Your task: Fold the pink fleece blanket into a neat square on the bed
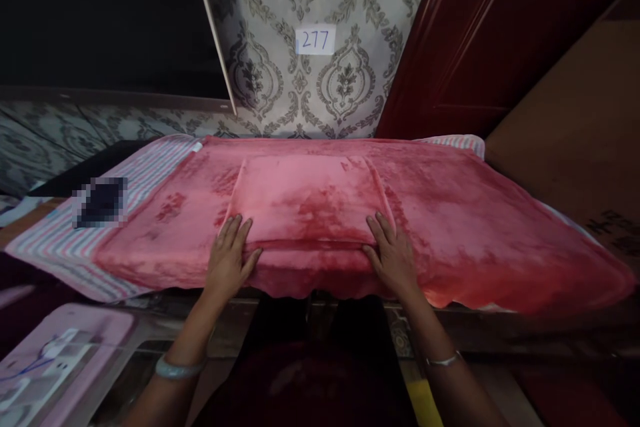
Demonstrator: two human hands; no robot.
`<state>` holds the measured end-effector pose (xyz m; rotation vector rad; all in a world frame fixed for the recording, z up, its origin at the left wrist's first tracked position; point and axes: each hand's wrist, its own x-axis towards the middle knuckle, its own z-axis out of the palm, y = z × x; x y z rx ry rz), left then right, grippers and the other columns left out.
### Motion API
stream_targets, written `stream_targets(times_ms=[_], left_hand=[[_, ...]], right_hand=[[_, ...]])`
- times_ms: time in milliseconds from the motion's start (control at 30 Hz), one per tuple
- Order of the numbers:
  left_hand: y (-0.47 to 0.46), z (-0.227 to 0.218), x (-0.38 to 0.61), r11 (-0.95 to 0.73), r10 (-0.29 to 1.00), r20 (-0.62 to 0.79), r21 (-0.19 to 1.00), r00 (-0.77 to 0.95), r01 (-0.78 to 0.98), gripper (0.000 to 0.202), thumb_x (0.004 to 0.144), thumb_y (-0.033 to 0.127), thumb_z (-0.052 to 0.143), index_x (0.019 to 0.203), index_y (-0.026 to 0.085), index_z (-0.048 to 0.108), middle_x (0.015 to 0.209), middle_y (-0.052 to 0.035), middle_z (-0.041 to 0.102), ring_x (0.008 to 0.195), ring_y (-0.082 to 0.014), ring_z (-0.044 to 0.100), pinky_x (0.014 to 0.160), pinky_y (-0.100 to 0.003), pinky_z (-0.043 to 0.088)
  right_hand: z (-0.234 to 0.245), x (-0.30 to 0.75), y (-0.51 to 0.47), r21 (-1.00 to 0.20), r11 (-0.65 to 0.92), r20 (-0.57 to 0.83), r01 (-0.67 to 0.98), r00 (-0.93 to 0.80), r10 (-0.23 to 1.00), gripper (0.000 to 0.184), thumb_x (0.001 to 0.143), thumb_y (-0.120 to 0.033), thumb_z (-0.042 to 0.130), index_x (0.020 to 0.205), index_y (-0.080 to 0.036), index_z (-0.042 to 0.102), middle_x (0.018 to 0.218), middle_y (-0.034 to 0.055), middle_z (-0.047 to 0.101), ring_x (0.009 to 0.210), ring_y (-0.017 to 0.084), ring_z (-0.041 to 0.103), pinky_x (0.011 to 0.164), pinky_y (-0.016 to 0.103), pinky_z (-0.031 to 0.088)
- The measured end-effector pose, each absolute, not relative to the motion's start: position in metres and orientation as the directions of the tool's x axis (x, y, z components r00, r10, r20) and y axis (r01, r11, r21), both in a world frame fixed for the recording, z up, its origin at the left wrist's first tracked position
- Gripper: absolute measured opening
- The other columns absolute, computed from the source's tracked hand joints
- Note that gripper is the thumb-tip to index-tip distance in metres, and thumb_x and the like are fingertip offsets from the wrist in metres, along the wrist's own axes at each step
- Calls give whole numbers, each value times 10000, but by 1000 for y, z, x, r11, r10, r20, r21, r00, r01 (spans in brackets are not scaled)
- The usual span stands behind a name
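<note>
The large pink cloth (465, 213), mottled with darker red, lies spread out with its wavy near edge hanging down. The folded pink cloth (310, 193) is a flat rectangle resting on the middle of the large pink cloth, with a dark red crease along its near side. The left hand (227, 257) lies palm down at the folded piece's near left corner, left of the large pink cloth's centre; its fingers are loose and extended, thumb held out to the side. The right hand (395, 253) mirrors it at the near right corner, right of that centre, fingers likewise relaxed and laid on the fabric rather than clenched. A pale bangle (177, 368) circles the left wrist and a thin silver bangle (443, 360) the right, both on the near side of the large pink cloth. A striped cloth (55, 240) shows from under the large pink cloth's left end, bearing a dark pixelated object (100, 203). Beyond the large pink cloth's far edge, a white card (315, 39) marked 277 is on patterned wallpaper (345, 77), with a black screen (105, 20) farther left and a dark red panel (465, 40) on the right
</note>
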<state>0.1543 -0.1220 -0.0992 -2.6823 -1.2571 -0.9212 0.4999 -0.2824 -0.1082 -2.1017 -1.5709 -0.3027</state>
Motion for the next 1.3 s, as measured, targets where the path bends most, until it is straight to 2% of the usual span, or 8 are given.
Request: stream_targets(times_ms=[133, 267, 333, 467, 600, 767, 1167, 1300], left_hand=[[-131, -93, 153, -633, 729, 491, 217, 478, 743, 631, 977, 474, 442, 1517, 149, 442, 1598, -185, 415, 1506, -342, 339, 1200, -572, 324], [-146, -80, 156, -543, 772, 486, 170, 409, 823, 571, 998, 454, 398, 1471, 149, 499, 1559, -182, 473, 1484, -395, 360, 1196, -722, 168], [-147, -69, 164, -553, 759, 503, 163, 413, 817, 529, 1015, 430, 359, 1426, 154, 545, 1502, -166, 547, 1465, -376, 398, 1217, -702, 135], [-129, -42, 205, -646, 712, 481, 162, 512, 746, 539, 1017, 400, 339, 1460, 150, 517, 1501, -156, 553, 1452, -323, 435, 1226, -616, 231], [-108, -22, 262, -700, 686, 383, 113, 619, 705, 595, 1005, 430, 396, 1530, 156, 444, 1612, -175, 392, 1514, -328, 331, 1222, -633, 221], [-101, -39, 292, -707, 694, 245, 56, 677, 705, 631, 994, 486, 441, 1559, 206, 413, 1655, -152, 309, 1540, -367, 253, 1193, -716, 176], [-100, -51, 287, -723, 671, 316, 78, 671, 686, 592, 996, 457, 446, 1531, 204, 457, 1639, -145, 351, 1531, -364, 277, 1190, -706, 214], [-111, -51, 284, -750, 632, 387, 87, 672, 656, 529, 1001, 405, 441, 1466, 174, 539, 1572, -166, 460, 1486, -351, 373, 1196, -667, 257]], right_hand=[[-108, 503, -286, -270, -175, 458, 947, 287, 841, 603, 1005, -420, 441, 1584, -267, 369, 1647, 82, 333, 1431, 345, 382, 1121, 585, 360], [-107, 505, -291, -279, -181, 495, 943, 303, 814, 570, 1005, -438, 423, 1553, -281, 426, 1609, 71, 405, 1502, 362, 266, 1147, 631, 302], [-99, 505, -287, -280, -193, 528, 940, 319, 787, 550, 1019, -439, 383, 1535, -263, 456, 1566, 79, 468, 1514, 357, 245, 1154, 637, 290], [-64, 495, -252, -234, -90, 554, 968, 209, 806, 525, 1041, -390, 332, 1494, -203, 520, 1490, 108, 553, 1488, 322, 323, 1184, 569, 291], [-34, 475, -200, -138, -23, 442, 990, 82, 893, 518, 1038, -397, 379, 1519, -245, 493, 1591, 97, 438, 1503, 342, 297, 1186, 597, 265], [-47, 463, -173, -105, -89, 281, 990, 116, 953, 566, 1029, -454, 433, 1573, -306, 393, 1671, 57, 284, 1532, 356, 233, 1189, 649, 216], [-54, 463, -174, -116, -93, 270, 989, 122, 955, 567, 1037, -460, 423, 1582, -312, 373, 1680, 45, 251, 1545, 335, 212, 1205, 632, 208], [-50, 467, -172, -129, -61, 217, 990, 88, 972, 519, 1046, -389, 397, 1559, -316, 417, 1658, 62, 310, 1532, 319, 263, 1191, 622, 253]])
